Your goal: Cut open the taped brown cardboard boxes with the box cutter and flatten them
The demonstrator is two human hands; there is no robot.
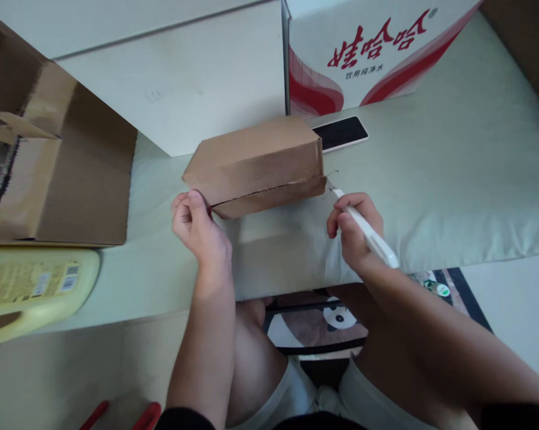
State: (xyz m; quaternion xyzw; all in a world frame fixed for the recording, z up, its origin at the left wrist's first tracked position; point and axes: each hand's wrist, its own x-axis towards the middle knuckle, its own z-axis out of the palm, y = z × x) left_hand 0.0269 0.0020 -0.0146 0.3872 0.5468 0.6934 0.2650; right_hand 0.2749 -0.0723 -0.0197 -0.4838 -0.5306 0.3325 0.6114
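A brown cardboard box (260, 158) rests tilted on the pale green cloth, with a rough cut line running along its near side. My left hand (197, 224) pinches the box's near left corner between thumb and fingers. In my right hand (356, 227) is a white utility knife (371, 236), its blade pointing at the box's right end. The tip is close to the lower right corner; whether it touches the cardboard I cannot tell. A thin shred of cardboard sticks out beside the blade.
Behind the box lies a phone (343, 132). A white carton (206, 83) and a white carton with red print (363, 60) stand at the back. To the left are a large open cardboard box (85, 167) and a yellow bottle (40, 286). The cloth-covered surface (452, 197) ends near my knees.
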